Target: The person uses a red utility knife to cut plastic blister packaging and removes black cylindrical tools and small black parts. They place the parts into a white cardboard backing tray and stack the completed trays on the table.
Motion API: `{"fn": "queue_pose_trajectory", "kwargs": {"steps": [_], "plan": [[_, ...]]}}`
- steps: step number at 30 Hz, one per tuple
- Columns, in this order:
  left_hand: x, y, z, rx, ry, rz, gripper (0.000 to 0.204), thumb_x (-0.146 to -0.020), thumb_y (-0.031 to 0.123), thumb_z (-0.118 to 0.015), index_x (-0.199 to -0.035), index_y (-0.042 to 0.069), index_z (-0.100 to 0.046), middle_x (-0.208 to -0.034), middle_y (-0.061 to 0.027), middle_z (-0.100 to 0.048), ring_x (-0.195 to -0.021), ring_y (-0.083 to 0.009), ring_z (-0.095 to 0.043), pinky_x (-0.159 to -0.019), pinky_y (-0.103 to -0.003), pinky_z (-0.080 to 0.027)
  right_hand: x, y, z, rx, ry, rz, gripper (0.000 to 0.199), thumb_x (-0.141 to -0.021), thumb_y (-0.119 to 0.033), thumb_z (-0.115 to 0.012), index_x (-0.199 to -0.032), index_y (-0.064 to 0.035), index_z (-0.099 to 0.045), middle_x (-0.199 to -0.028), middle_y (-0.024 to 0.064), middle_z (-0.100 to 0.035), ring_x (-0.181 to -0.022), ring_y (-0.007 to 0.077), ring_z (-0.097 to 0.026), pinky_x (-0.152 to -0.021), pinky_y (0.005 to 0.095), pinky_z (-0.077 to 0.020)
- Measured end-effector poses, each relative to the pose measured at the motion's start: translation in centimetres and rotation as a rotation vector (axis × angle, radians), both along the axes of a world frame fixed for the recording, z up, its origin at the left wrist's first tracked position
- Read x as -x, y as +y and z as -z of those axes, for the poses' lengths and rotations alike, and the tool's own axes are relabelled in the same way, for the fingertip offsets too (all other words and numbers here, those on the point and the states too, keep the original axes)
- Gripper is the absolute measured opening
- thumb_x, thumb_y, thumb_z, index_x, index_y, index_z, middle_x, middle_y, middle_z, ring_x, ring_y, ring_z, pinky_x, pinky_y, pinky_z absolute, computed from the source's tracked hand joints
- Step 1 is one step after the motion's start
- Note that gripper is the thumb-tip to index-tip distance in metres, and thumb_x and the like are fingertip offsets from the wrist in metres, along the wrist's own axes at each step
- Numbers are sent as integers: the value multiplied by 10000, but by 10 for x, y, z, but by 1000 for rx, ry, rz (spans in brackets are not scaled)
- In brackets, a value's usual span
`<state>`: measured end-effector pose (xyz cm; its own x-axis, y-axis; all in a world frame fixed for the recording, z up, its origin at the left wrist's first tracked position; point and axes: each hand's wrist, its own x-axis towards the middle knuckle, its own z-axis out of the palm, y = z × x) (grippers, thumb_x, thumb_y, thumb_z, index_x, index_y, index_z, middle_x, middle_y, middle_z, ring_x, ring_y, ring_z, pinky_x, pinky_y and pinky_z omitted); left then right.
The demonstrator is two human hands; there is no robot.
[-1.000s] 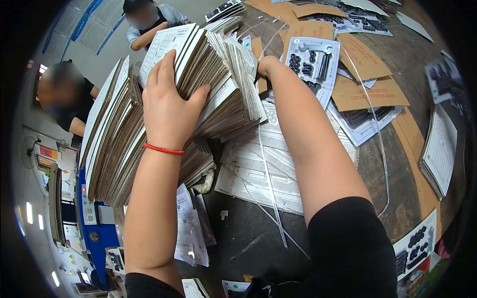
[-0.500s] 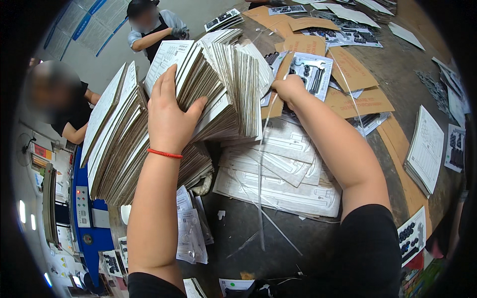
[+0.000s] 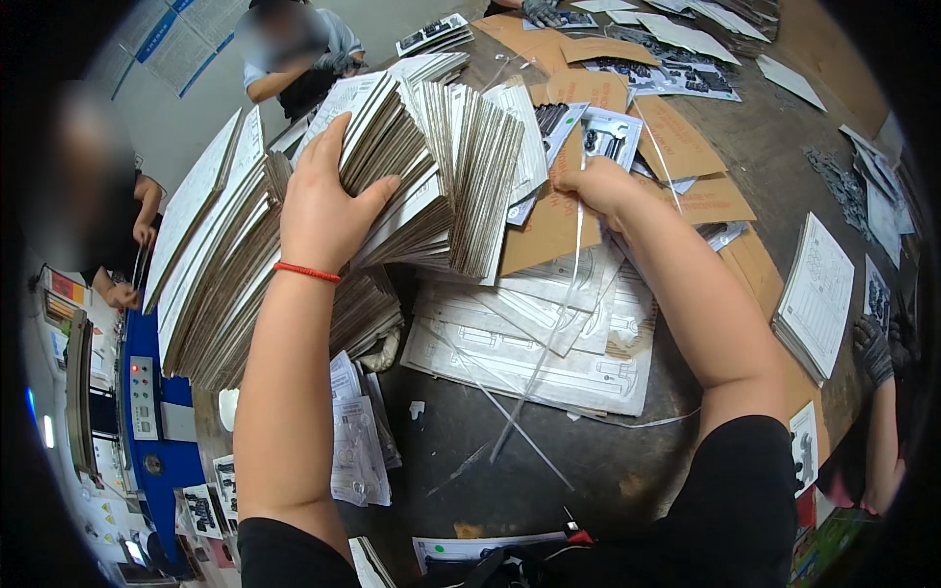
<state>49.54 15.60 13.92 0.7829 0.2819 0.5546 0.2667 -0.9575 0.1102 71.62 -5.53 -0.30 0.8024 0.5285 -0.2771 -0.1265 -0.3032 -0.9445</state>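
Note:
My left hand (image 3: 328,201) lies with fingers spread against the faces of a large bundle of white printed cards (image 3: 397,157), which leans in fanned stacks. A red cord circles that wrist. To the right, my right hand (image 3: 603,191) is closed at the upper edge of a brown cardboard sheet (image 3: 539,235); its fingertips are partly hidden. A clear plastic strap (image 3: 566,318) runs past these fingers and down over the table. Beneath the cardboard, flat printed sheets (image 3: 529,358) lie overlapping. Blister-packed tools (image 3: 610,135) lie just behind my right hand.
More cardboard pieces (image 3: 701,196) and a stack of white cards (image 3: 816,294) lie to the right. Bagged packs (image 3: 358,451) sit near my left forearm. At left stands a blue machine (image 3: 147,456). Co-workers are at the far left; a gloved hand (image 3: 870,348) reaches in at right.
My right hand has moved slightly right and nearer, and more of the cardboard sheet shows below it. The strap's lower part slants more. A gloved hand has appeared at the right edge.

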Motion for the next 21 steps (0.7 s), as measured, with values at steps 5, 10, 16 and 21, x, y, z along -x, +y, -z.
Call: {"fn": "queue_pose_trajectory", "kwargs": {"steps": [5, 10, 16, 21], "plan": [[8, 8, -1, 28, 2, 31, 773, -738, 256, -813, -1399, 49, -471, -1347, -210, -543, -1241, -374, -522, -1047, -420, -431, -29, 15, -5, -293, 660, -62, 314, -890, -362, -664, -909, -49, -655, -849, 121, -709, -746, 250, -718, -690, 407, -602], [0, -1, -3, 57, 7, 92, 794, -726, 199, -828, -1410, 31, -462, -1372, -212, -531, -1277, -370, -503, -1078, -404, -404, -74, 43, 21, -103, 416, 25, 430, -907, -389, -675, -1090, 0, -651, -1008, 151, -711, -841, 293, -712, -713, 447, -577], [16, 2, -6, 82, 27, 40, 794, -713, 177, -830, -1400, 21, -462, -1377, -202, -524, -1267, -368, -507, -1063, -403, -418, -37, 57, -14, 230, -159, 84, 428, -867, -256, -683, -1047, 132, -658, -1018, 251, -698, -915, 358, -691, -773, 419, -525], [14, 0, -6, 89, 2, 64, 793, -709, 175, -833, -1400, 38, -467, -1383, -200, -517, -1263, -373, -508, -1053, -408, -428, -26, 8, -33, 375, -435, 225, 436, -860, -291, -657, -1022, 113, -671, -1017, 295, -687, -985, 410, -681, -824, 427, -530]]}}
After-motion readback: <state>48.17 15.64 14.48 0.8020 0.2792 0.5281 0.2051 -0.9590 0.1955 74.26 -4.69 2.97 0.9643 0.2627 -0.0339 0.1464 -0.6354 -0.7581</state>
